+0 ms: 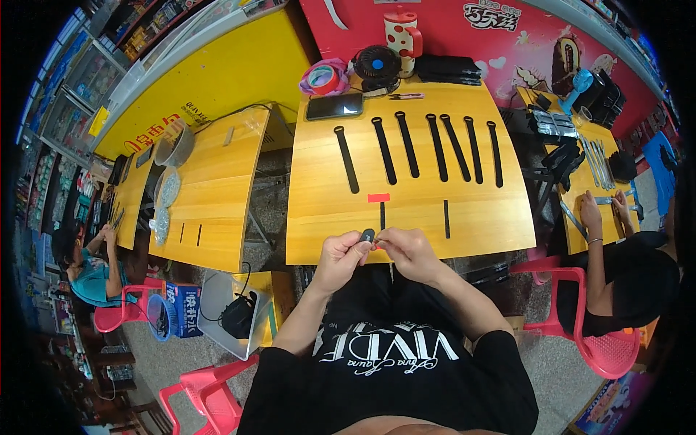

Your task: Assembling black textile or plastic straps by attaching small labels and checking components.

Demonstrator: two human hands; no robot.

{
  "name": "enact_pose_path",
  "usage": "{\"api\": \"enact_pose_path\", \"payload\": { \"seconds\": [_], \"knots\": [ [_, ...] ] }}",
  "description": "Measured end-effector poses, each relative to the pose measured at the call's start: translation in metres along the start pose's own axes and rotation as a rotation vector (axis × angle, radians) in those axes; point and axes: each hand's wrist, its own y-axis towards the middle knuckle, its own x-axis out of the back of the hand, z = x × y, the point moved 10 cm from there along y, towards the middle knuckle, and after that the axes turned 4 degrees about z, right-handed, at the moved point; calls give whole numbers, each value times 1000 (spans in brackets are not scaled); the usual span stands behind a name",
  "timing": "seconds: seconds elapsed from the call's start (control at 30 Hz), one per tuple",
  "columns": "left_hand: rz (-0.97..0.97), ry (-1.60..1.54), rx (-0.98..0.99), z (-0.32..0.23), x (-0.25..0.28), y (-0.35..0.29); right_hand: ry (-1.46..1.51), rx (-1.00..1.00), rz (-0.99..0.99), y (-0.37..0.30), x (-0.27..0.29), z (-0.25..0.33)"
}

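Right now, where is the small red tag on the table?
In the head view the small red tag lies flat on the wooden table, near its front edge, below the row of black straps and beyond both hands.

A yellow wooden table (406, 210) stood at centre, a second one (214, 196) at nine o'clock and a third (580, 181) at three. Red plastic chairs (594, 341) sat on the grey speckled floor (551, 362). A red wall panel (464, 36) ran at twelve o'clock, a yellow one (217, 72) at eleven.
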Motion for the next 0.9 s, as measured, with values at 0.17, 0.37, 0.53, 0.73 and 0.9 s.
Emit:
{"api": "enact_pose_path", "payload": {
  "seconds": [0.17,0.37,0.53,0.73,0.9],
  "knots": [
    [171,278,156,19,3,4,-669,146,302,-1,-8,11],
    [79,248,65,-2,-12,7,-23,-46,-86,-13,2,-20],
    [-2,369,7,19,6,-7,86,-124,80,-10,-10,-33],
    [-110,495,-109,5,-4,-4,-75,-183,-61,-19,-6,-40],
    [-87,191,-90,9,-6,-5,873,-420,-236,-27,-23,-58]
  ]
}}
